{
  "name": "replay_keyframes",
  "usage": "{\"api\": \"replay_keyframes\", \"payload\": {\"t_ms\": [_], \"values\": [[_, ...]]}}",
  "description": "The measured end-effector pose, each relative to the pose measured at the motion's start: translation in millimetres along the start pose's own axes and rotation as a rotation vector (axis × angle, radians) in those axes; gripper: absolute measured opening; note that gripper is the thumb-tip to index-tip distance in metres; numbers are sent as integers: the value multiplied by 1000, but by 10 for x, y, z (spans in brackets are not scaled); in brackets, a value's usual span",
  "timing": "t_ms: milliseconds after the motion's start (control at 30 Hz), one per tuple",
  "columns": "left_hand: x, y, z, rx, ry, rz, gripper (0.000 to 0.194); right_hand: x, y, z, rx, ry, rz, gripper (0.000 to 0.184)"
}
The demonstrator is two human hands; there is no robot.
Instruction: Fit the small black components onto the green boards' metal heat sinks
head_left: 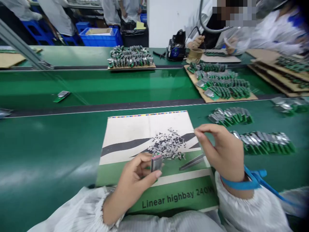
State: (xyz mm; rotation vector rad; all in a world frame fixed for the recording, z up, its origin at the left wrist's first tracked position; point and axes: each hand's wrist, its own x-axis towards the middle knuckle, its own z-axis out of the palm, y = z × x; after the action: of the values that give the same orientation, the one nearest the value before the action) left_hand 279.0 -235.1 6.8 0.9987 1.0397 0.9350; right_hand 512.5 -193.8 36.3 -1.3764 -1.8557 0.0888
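My left hand (136, 175) grips a small circuit board module (156, 163) with a grey metal face and a pink top edge, held upright between thumb and fingers. My right hand (220, 148) is raised near the right side of a printed cardboard sheet (125, 125), thumb and forefinger pinched together. Whatever is in that pinch is too small to make out. A pair of tweezers (192, 162) shows below this hand, tips to the left; whether the hidden fingers hold it, I cannot tell. Between the hands, many tiny black and white parts (169, 143) are heaped on the cardboard.
Rows of green boards (265, 141) stand to the right, with more on a cardboard tray (205, 96) beyond. A single board (62, 96) lies on the green belt (96, 83). A blue strap (241, 184) with a cord circles my right wrist. Other people work across the line.
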Motion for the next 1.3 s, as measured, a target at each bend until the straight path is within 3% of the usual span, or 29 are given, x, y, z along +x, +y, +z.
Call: {"api": "replay_keyframes", "payload": {"t_ms": [100,200,333,533,700,933,1100,1300], "values": [[60,-30,-32,55,19,-16,24,132,387,39,-83,-167,142,10],[78,-23,-38,78,4,-14,23,166,608,234,-85,-298,168,15],[74,-16,-29,92,-18,10,20,152,614,404,-82,-395,155,16],[97,-35,-31,120,-40,37,17,160,531,254,-89,-476,107,8],[87,-45,-48,138,-57,10,20,112,518,348,-93,-589,88,13],[106,-44,-49,134,-73,31,18,94,540,358,-71,-610,105,19],[108,-47,-45,131,-73,12,18,79,524,383,-36,-586,96,11],[120,-44,-36,108,-70,6,18,91,480,464,-32,-500,81,12]]}}
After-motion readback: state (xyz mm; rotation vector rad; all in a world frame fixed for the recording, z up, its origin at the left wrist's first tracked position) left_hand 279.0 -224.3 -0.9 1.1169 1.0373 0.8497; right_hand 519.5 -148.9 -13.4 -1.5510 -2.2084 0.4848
